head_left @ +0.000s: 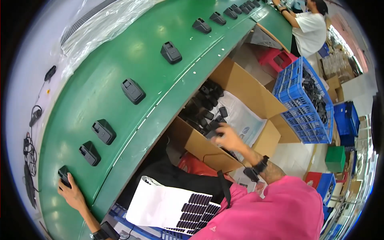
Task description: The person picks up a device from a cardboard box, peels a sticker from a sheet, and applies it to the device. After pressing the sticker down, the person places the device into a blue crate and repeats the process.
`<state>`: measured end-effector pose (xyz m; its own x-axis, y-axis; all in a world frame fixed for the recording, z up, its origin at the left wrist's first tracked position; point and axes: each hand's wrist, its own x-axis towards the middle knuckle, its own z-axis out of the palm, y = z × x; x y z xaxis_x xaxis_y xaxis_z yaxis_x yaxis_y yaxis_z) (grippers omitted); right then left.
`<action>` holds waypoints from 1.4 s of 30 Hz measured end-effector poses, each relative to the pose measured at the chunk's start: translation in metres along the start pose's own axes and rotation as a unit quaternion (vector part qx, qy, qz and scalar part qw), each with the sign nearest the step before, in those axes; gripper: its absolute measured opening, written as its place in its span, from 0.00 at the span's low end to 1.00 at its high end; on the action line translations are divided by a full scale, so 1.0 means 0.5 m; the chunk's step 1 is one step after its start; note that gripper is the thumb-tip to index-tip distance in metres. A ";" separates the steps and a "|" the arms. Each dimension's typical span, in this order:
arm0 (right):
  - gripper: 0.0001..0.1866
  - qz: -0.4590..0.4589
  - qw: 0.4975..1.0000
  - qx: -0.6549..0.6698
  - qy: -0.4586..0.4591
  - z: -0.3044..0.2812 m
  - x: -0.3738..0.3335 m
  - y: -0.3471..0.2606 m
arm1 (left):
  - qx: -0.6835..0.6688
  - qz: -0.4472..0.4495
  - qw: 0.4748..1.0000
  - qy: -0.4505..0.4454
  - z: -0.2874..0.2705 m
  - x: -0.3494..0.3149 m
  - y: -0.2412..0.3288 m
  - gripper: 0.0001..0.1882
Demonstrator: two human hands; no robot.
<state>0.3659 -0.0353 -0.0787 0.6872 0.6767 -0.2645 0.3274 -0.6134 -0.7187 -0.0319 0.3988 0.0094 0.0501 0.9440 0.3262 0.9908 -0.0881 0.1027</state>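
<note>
on green belt [148,74]: black blocky plastic unit [63,172], clasped by nearer left hand [72,195]
over brown cardboard box [244,86]: right hand [230,139], blurred; cannot tell grip

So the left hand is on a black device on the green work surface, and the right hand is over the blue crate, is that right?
Not quite: the head view shows the right hand over the open cardboard box. The left hand is indeed on a black device on the green work surface.
</note>
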 end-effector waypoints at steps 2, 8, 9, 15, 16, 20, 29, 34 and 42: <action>0.23 0.096 0.987 -0.068 0.111 0.013 0.041 0.209 | -0.028 0.049 0.998 -0.016 -0.019 -0.016 0.040 0.33; 0.22 0.099 0.943 -0.237 0.213 -0.011 0.199 0.462 | -0.032 0.080 0.996 0.005 -0.023 -0.026 0.093 0.30; 0.25 0.130 0.934 -0.256 0.214 -0.011 0.226 0.470 | -0.030 0.079 0.996 0.018 -0.021 -0.026 0.094 0.30; 0.29 0.171 0.933 -0.270 0.163 0.014 0.314 0.526 | -0.034 0.083 0.996 0.012 -0.006 -0.016 0.086 0.29; 0.30 0.149 0.952 -0.216 0.155 0.015 0.323 0.534 | -0.040 0.080 0.996 0.006 -0.004 -0.015 0.083 0.29; 0.34 0.045 0.974 -0.185 0.125 0.024 0.341 0.522 | -0.020 0.072 0.997 0.003 0.001 -0.014 0.070 0.30; 0.32 0.345 0.915 -0.163 0.134 0.083 0.260 0.500 | -0.028 0.103 0.994 0.016 0.026 0.018 0.050 0.34; 0.25 0.135 0.980 -0.097 0.113 0.147 0.233 0.469 | 0.037 0.123 0.992 0.011 -0.018 0.020 -0.002 0.34; 0.12 -0.078 0.974 0.079 0.195 0.031 0.095 0.026 | -0.109 0.134 0.983 -0.059 -0.037 0.006 0.134 0.42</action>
<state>0.3930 -0.0048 -0.1103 0.8415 0.5311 0.0989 0.3649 -0.4239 -0.8289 0.0325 0.3897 0.0347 0.3331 0.9067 0.2587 0.8901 -0.3929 0.2311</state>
